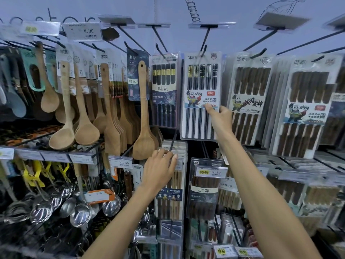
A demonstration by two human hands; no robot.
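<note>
Faced a store peg wall (pixel 242 8), cut off by the frame on every side and blurred toward the corners. Hung along the left: wooden spoons and spatulas (pixel 144 116), with steel ladles (pixel 80 214) below, half lost in shadow and glare. Hung at upper middle from a black hook: the pack of black chopsticks (pixel 197 118), cartoon panda on the label, lower right part hidden behind the wrist. Pinched at its right edge by the right hand (pixel 219 115), thumb on the front face, fingers wrapped behind and out of sight. Flanked just to the left by a black-and-gold chopstick pack (pixel 164 75) and to the right by brown wooden chopstick packs (pixel 248 85), overlapping one another. Held the left hand (pixel 159 169) lower, fingers loosely spread and unclenched, tips laid on the top of a pale wooden chopstick pack (pixel 177 184); covered much of that pack's upper part. Read 9.90 on a yellow price tag (pixel 211 172) beside it; could not make out the smaller print.
</note>
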